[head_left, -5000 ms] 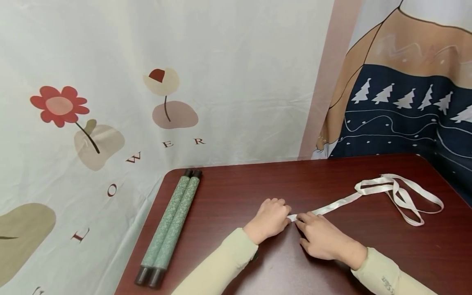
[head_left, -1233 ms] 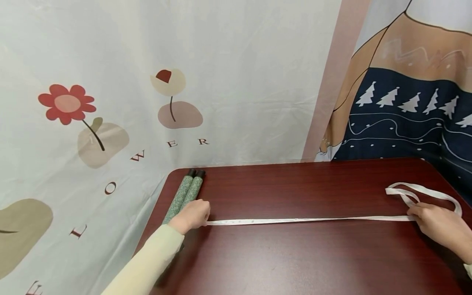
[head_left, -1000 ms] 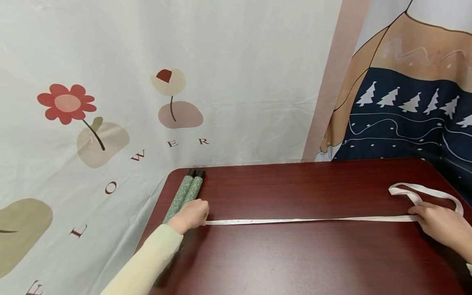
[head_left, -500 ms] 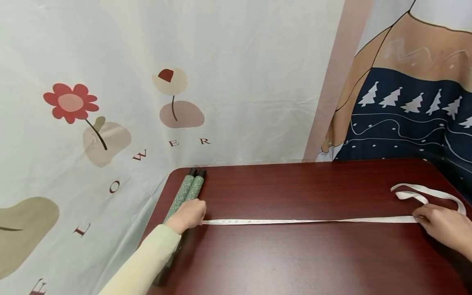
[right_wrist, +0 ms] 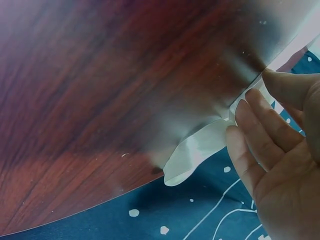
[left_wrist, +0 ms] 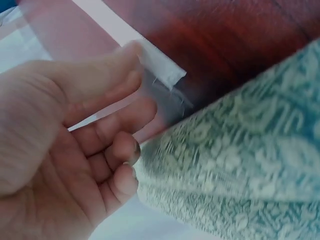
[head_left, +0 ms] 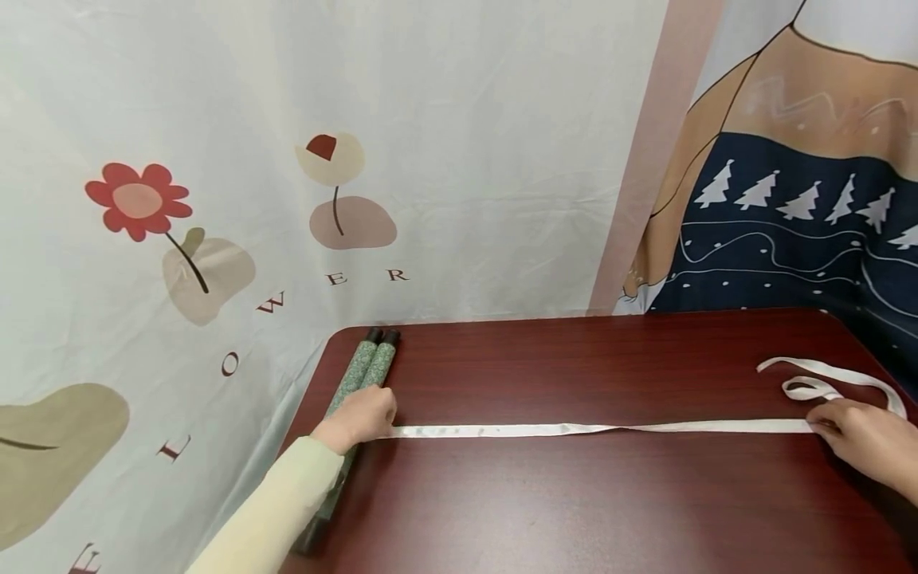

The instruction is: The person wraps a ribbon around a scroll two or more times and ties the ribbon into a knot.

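A white ribbon (head_left: 502, 431) stretches nearly straight across the table between my two hands, with a slight twist near its middle. My left hand (head_left: 358, 416) pinches it close to one end, between thumb and index finger; the frayed ribbon end (left_wrist: 170, 72) sticks out past the fingertips in the left wrist view. Beside that hand lie two green patterned rolls (head_left: 353, 375) with black ends, partly hidden by the hand and sleeve. Far to the right, my right hand (head_left: 864, 438) pinches the ribbon between thumb and index finger. Beyond it, the loose ribbon tail (head_left: 846, 373) curls on the table.
The dark red wooden table (head_left: 559, 502) has rounded corners. A pale printed curtain (head_left: 466, 159) hangs along its back and left edges, and a navy cloth with white trees (head_left: 782, 231) hangs at the right.
Over five seconds my hands have parted, the left toward the rolls and the right toward the table's right side, drawing the ribbon out. In the last second the left edged further left; the loose loop shrank.
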Demonstrator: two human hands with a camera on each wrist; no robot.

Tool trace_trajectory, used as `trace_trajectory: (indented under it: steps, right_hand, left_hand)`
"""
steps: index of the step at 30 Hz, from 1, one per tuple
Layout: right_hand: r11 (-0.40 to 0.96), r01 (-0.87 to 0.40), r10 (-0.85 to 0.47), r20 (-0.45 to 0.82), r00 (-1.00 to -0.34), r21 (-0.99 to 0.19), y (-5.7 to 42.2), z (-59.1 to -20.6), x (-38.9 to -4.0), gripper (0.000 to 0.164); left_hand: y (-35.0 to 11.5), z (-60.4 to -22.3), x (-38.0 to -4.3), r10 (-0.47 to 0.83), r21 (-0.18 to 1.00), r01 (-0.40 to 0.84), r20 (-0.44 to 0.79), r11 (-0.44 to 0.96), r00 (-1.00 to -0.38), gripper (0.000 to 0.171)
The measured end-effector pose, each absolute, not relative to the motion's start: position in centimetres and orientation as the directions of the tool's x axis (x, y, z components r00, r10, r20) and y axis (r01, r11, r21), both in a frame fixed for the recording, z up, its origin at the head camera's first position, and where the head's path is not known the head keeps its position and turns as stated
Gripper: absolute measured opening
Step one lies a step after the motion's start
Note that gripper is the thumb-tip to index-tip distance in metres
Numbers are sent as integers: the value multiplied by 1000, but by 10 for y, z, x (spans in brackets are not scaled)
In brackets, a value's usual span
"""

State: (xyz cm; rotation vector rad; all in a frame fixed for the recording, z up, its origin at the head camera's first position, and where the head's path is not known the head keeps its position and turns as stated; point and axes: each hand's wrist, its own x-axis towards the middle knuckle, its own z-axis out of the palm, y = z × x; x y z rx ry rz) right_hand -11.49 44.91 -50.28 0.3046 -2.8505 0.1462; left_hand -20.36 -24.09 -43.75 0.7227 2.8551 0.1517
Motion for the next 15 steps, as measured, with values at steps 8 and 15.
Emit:
trace_trajectory:
  steps: [8, 15]
  right_hand:
    - [978, -200, -177, 257, -950, -65, 449, -501, -115, 15]
    - [983, -177, -158, 254, -954, -54, 447, -500, -113, 15]
  left_hand:
    - [-254, -431, -218, 336, 16, 338, 72, 941, -939, 38]
    - [-265, -436, -222, 140, 93, 138, -7, 986, -990, 88]
